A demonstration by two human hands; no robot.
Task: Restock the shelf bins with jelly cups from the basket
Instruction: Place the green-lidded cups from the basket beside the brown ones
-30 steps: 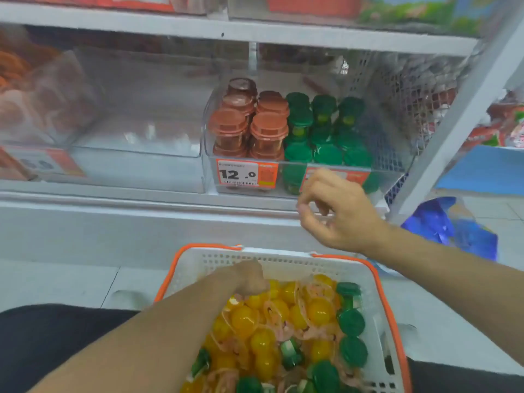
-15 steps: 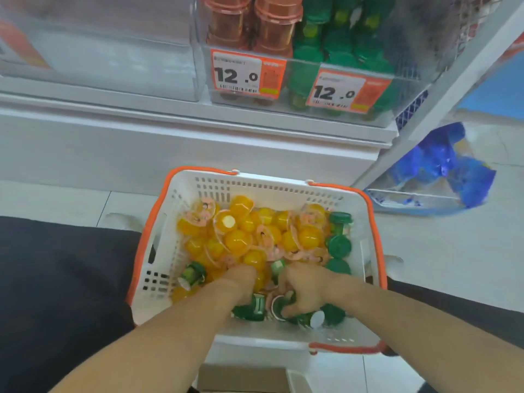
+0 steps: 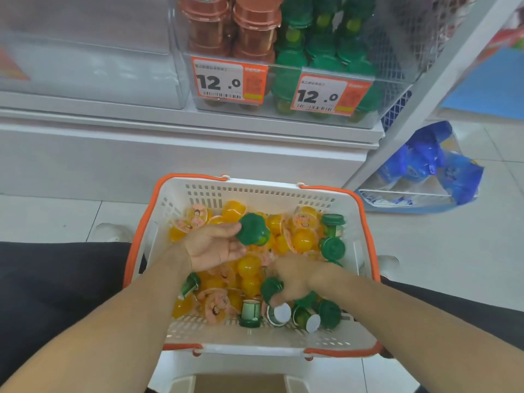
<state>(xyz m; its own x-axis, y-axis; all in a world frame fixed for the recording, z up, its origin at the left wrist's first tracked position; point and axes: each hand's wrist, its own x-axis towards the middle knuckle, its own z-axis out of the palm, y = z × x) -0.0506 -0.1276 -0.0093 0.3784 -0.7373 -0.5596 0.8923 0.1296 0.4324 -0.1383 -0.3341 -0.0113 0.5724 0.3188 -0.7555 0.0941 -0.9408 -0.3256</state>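
Jelly cups [image 3: 249, 275], yellow and green, are heaped in the basket [image 3: 365, 245], so much restocking is judged to remain. One green cup [image 3: 253, 229] is pinched at the fingertips of the left hand [image 3: 212, 246], while another green cup [image 3: 271, 289] is gripped by the curled right hand [image 3: 295, 277]. The shelf bin [image 3: 391, 89] is already stocked with brown and green cups, with room seemingly left.

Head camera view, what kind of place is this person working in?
Most likely a shop aisle: price tags reading 12.0 hang on clear shelf bins of stacked jelly cups, and a shopping basket of more cups sits below the shelf.
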